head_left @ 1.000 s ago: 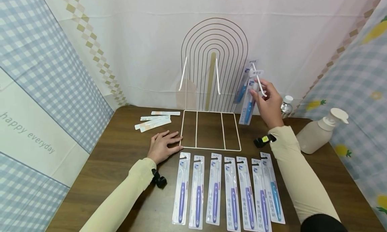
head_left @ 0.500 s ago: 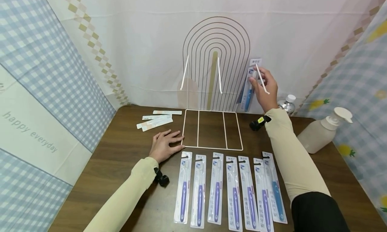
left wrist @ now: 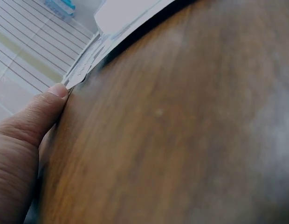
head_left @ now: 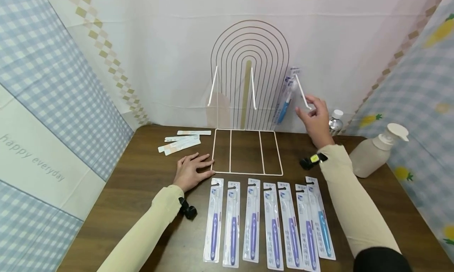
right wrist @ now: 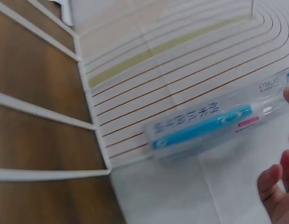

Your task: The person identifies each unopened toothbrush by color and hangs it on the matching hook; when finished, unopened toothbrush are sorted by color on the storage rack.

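Note:
My left hand (head_left: 191,172) rests on the table, fingers spread, fingertips at the left side of a white wire rack (head_left: 248,174). Its thumb (left wrist: 42,112) shows in the left wrist view. My right hand (head_left: 317,122) is by the front end of the rack's right hook (head_left: 302,91), with thumb and fingers apart and holding nothing. Packaged blue toothbrushes (head_left: 285,102) hang at the back of that hook, overlapping; one blue toothbrush (right wrist: 205,126) shows large in the right wrist view. In front of the rack lie several packaged purple toothbrushes (head_left: 253,232) and one packaged blue toothbrush (head_left: 323,228).
The rack's left hook (head_left: 213,86) and middle hook (head_left: 253,88) carry nothing. Flat paper strips (head_left: 182,142) lie left of the rack. A clear bottle with a white cap (head_left: 335,124) and a pump bottle (head_left: 372,155) stand on the right, near my right arm.
My right hand slid a packaged blue toothbrush back along the right hook, let go of it, and came forward to the hook's end. The left hand stayed in place.

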The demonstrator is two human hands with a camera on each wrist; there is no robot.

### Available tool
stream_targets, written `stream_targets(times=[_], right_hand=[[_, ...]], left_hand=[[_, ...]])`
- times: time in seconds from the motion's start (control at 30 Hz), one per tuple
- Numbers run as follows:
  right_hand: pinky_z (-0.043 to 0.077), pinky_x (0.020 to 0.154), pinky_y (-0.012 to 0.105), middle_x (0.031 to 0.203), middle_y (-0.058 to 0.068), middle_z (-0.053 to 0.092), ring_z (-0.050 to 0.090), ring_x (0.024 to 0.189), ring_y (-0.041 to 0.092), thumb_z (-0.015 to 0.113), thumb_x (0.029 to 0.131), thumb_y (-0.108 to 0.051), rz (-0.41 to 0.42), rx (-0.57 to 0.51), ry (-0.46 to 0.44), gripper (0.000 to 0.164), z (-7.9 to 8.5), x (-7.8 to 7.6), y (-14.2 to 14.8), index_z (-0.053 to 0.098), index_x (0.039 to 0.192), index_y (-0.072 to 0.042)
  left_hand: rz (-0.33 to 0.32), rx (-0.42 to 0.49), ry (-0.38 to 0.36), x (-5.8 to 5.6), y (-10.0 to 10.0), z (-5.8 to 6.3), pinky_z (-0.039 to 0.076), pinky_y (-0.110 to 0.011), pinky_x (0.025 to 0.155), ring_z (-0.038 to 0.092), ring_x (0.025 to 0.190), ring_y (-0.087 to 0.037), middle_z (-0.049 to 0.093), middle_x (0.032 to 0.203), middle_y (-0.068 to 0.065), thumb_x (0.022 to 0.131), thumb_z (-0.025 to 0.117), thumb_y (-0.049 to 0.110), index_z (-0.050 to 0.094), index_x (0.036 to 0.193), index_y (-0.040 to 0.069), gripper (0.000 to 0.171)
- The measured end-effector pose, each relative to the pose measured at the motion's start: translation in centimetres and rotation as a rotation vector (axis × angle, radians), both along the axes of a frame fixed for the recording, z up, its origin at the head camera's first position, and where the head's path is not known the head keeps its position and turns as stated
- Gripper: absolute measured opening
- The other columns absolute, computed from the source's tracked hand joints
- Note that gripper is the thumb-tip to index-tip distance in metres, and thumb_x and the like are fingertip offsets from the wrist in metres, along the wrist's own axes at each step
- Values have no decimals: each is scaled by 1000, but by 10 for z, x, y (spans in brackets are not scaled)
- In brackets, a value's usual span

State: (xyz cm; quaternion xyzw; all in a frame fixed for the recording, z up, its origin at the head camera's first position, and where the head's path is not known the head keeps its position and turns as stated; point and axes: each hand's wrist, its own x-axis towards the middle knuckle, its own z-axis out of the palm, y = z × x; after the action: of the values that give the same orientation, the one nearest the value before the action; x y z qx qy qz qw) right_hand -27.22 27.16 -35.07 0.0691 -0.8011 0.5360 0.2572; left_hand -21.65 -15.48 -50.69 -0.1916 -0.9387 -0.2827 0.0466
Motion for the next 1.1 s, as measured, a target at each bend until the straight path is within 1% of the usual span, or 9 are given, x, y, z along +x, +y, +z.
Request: stream_targets(times=[0.13,0.27,0.4,0.5,0.67,0.77,0.9,1.0,1.1], right_hand=[[42,59,18,117,-4,58,48,73,8,73,101,-13,61,69,-85,44,-32,29,28,64,143,-3],[48,60,24,114,0,61,53,78,14,71,104,-19,123,173,-208,43,-59,83,52,65,144,-6],[46,68,26,119,9,63,52,85,17,70,105,-26,126,358,-340,44,-86,132,74,64,145,-9],[45,71,27,123,15,64,51,92,18,73,103,-30,129,502,-398,50,-105,154,85,63,146,-7],[42,70,32,123,18,60,46,91,21,78,98,-33,156,623,-450,61,-130,168,93,60,149,-5],[36,74,40,125,19,56,47,88,22,78,97,-38,132,618,-477,62,-140,171,90,61,149,-7],[30,79,45,129,20,56,50,96,25,77,98,-39,71,569,-460,56,-146,173,86,66,144,-9],[37,82,38,131,18,57,50,99,21,77,99,-34,47,506,-438,49,-147,174,85,70,140,-9],[45,75,25,134,15,59,53,94,12,76,100,-32,36,431,-435,46,-142,175,87,70,140,-11]], left_hand=[[2,-5,-11,0,-2,2,15,-57,120,37,152,-29,53,158,10,95,76,52,71,140,33,49],[2,-1,-7,0,-2,5,15,-58,120,38,152,-29,54,157,9,95,77,52,72,139,33,48],[-2,10,-2,0,-2,7,15,-59,120,38,152,-31,55,156,7,95,78,50,72,138,31,48],[1,13,-5,1,-1,7,15,-59,120,39,151,-31,55,157,7,95,78,50,73,138,31,47],[1,12,-8,1,0,4,16,-59,120,38,151,-31,55,157,8,95,77,50,72,139,32,48],[0,11,-5,0,0,2,16,-59,120,38,152,-31,55,157,8,95,77,51,72,139,32,48],[7,11,-2,1,-1,1,15,-59,120,38,152,-30,55,157,7,95,78,51,72,139,32,48],[11,11,-3,2,-1,1,15,-59,120,38,152,-30,55,157,8,95,78,50,72,139,32,48],[4,10,-6,1,0,2,15,-59,120,38,152,-30,54,157,8,95,77,51,72,139,32,48]])
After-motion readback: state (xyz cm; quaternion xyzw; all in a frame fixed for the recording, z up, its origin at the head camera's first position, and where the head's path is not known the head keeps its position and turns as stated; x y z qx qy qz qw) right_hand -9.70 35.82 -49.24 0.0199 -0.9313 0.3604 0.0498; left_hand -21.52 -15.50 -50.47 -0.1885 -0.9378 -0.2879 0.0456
